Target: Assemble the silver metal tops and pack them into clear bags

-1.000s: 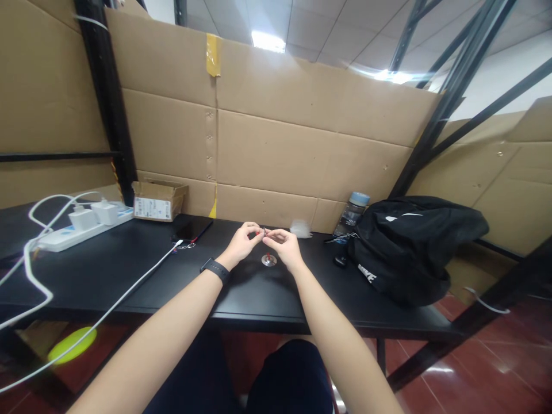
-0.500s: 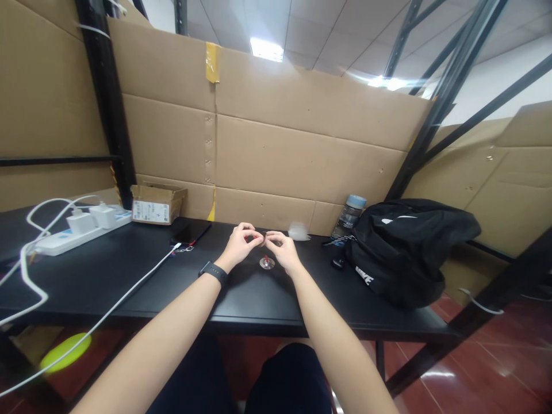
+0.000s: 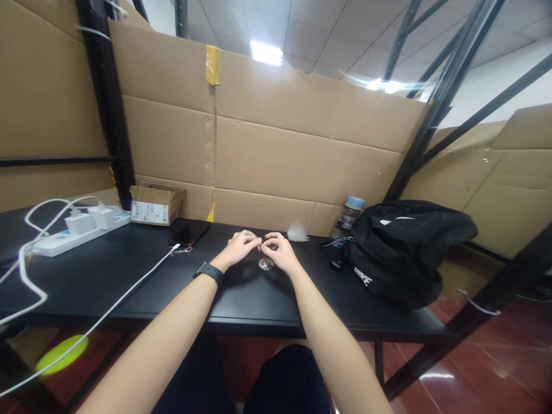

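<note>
A small round shiny disc (image 3: 268, 265) with a red part at its centre rests on the black tabletop (image 3: 259, 302), just below my fingertips. Above it my left hand (image 3: 241, 247) pinches a tiny red piece (image 3: 259, 247), mostly hidden by the fingers. My right hand (image 3: 279, 253) meets it from the other side, thumb and fingers closed close to the red piece and the disc. What the right fingertips hold is too small to make out. A dark watch (image 3: 209, 271) circles my left wrist.
To the left are a white power strip (image 3: 60, 244) with chargers, an open cardboard box (image 3: 155, 207), a phone (image 3: 187, 233) and a white cable (image 3: 140, 280). Crumpled clear plastic (image 3: 297, 233), a bottle (image 3: 346, 218) and a black backpack (image 3: 401, 253) are at the right. Cardboard (image 3: 267, 155) walls the back.
Both hands have lowered slightly toward the disc, bringing the pinched fingertips just above its red centre. The disc stays in about the same place on the table.
</note>
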`<act>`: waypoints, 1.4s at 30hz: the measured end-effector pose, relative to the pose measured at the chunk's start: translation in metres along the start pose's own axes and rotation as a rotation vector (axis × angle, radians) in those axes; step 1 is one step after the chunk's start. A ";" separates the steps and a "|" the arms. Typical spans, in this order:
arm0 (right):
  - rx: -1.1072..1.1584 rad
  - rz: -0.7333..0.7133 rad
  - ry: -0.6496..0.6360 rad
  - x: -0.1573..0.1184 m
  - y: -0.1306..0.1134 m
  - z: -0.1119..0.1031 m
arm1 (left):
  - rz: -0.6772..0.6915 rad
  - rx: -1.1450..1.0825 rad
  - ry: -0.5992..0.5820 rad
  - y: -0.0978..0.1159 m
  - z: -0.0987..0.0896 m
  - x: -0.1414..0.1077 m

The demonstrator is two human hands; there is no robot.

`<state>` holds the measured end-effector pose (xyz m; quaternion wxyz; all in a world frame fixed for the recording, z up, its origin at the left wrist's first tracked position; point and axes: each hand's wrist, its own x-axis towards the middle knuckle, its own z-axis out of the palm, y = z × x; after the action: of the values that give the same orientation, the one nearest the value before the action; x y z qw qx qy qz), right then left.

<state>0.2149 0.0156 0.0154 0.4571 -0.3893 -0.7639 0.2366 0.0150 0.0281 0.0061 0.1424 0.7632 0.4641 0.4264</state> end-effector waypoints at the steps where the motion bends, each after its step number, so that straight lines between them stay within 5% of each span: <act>1: -0.013 0.002 0.003 0.000 0.000 -0.001 | 0.006 0.029 -0.048 0.000 -0.001 -0.001; 6: -0.019 0.010 0.011 0.001 0.003 -0.004 | 0.083 0.072 -0.178 0.003 -0.004 -0.008; 13: 0.022 0.009 0.012 0.001 0.009 -0.003 | 0.081 0.136 -0.076 0.009 -0.003 -0.012; 31: -0.136 -0.035 -0.012 0.001 0.014 0.003 | 0.025 0.197 -0.071 0.009 -0.002 -0.010; 36: -0.338 0.183 0.114 0.002 0.039 -0.005 | -0.065 0.270 -0.068 0.008 -0.003 -0.010; 42: -0.354 0.413 0.383 0.004 0.074 -0.044 | -0.100 0.282 -0.040 0.002 -0.002 -0.010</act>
<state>0.2810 0.0622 -0.0146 0.4602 -0.6466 -0.5984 0.1102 0.0122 0.0180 0.0035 0.0642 0.7600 0.5537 0.3342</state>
